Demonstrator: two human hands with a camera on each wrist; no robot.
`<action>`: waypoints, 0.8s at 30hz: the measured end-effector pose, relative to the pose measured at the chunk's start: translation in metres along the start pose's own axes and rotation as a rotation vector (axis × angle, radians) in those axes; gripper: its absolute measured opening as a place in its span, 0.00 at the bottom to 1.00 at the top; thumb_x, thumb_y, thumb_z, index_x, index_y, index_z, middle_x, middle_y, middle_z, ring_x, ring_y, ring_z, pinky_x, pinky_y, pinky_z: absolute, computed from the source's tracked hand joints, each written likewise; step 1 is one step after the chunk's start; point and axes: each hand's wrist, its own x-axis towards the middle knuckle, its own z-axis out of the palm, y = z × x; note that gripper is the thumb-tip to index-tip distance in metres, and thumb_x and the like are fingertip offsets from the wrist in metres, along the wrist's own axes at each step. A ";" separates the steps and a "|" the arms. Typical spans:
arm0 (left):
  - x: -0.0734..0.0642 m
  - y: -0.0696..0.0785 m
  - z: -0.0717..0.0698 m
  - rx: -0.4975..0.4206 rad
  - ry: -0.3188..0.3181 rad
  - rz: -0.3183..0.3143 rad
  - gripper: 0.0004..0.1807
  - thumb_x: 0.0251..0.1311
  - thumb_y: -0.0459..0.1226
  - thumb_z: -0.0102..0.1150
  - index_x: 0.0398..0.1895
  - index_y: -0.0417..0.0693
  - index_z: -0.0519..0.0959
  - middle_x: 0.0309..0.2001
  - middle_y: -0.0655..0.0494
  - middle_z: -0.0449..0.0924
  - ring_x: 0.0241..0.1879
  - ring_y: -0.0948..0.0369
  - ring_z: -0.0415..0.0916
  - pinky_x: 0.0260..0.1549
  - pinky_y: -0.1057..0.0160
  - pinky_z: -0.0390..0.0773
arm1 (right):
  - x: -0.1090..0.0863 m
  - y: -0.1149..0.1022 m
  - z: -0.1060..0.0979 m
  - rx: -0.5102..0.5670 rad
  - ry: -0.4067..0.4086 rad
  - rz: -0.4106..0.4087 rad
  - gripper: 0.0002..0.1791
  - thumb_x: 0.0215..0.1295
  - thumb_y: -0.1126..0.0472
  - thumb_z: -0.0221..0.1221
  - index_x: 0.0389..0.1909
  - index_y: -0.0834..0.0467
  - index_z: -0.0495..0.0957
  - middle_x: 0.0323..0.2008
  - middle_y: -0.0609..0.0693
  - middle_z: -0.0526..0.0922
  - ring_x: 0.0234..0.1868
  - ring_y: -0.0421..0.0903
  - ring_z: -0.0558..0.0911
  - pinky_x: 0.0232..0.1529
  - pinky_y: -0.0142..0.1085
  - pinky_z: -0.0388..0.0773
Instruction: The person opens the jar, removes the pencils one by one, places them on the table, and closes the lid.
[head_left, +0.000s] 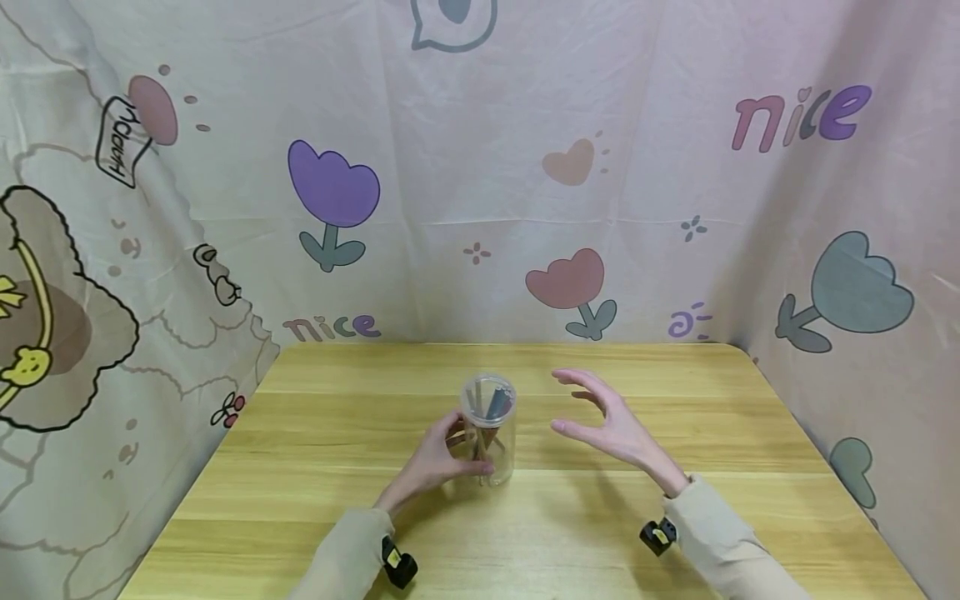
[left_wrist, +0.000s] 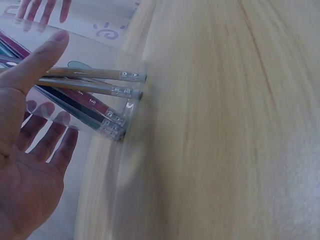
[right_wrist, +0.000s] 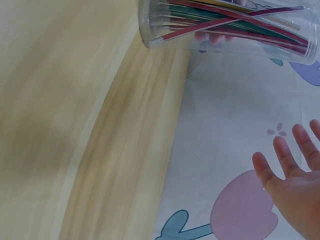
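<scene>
A clear cylindrical jar (head_left: 504, 454) stands upright near the middle of the wooden table, with a thick clear rim at its top. Several pencils (left_wrist: 85, 90) lean inside it, red, dark green and wood-coloured, their metal-banded eraser ends at the jar's bottom. My left hand (head_left: 431, 461) grips the jar's lower part from the left, thumb across the near side and fingers around behind. To the right of the jar, my right hand (head_left: 611, 421) is held apart from it, fingers spread, palm facing the jar and holding nothing.
The wooden table (head_left: 337, 417) reaches back to a patterned curtain (head_left: 465, 150) at its far edge. More of that cloth hangs along the left and right sides. Each wrist wears a small black camera (head_left: 657, 536) below the hand.
</scene>
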 end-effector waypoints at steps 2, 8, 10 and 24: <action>0.000 0.001 0.000 -0.009 -0.020 0.019 0.47 0.44 0.36 0.81 0.70 0.47 0.67 0.66 0.43 0.74 0.67 0.43 0.71 0.69 0.43 0.73 | 0.002 -0.002 0.001 0.025 -0.023 -0.007 0.37 0.60 0.62 0.70 0.70 0.53 0.68 0.68 0.52 0.74 0.68 0.54 0.73 0.71 0.42 0.74; 0.000 0.003 0.001 -0.045 -0.076 0.057 0.49 0.47 0.34 0.79 0.74 0.44 0.62 0.68 0.41 0.71 0.68 0.41 0.69 0.70 0.43 0.72 | 0.011 -0.007 0.003 0.079 -0.083 -0.020 0.36 0.60 0.63 0.70 0.70 0.51 0.69 0.67 0.52 0.76 0.68 0.53 0.73 0.71 0.44 0.75; 0.001 0.003 0.002 -0.047 -0.080 0.048 0.50 0.47 0.34 0.79 0.74 0.42 0.61 0.68 0.40 0.70 0.69 0.41 0.69 0.70 0.42 0.72 | 0.015 -0.009 0.005 0.090 -0.102 -0.016 0.36 0.60 0.63 0.70 0.69 0.51 0.69 0.67 0.53 0.76 0.68 0.51 0.73 0.71 0.45 0.75; 0.003 0.003 0.006 -0.003 -0.034 -0.031 0.55 0.44 0.37 0.81 0.76 0.45 0.58 0.70 0.43 0.69 0.70 0.43 0.66 0.71 0.42 0.71 | 0.038 -0.014 0.019 0.127 -0.202 -0.051 0.35 0.58 0.63 0.71 0.67 0.59 0.72 0.66 0.56 0.77 0.67 0.50 0.75 0.69 0.53 0.76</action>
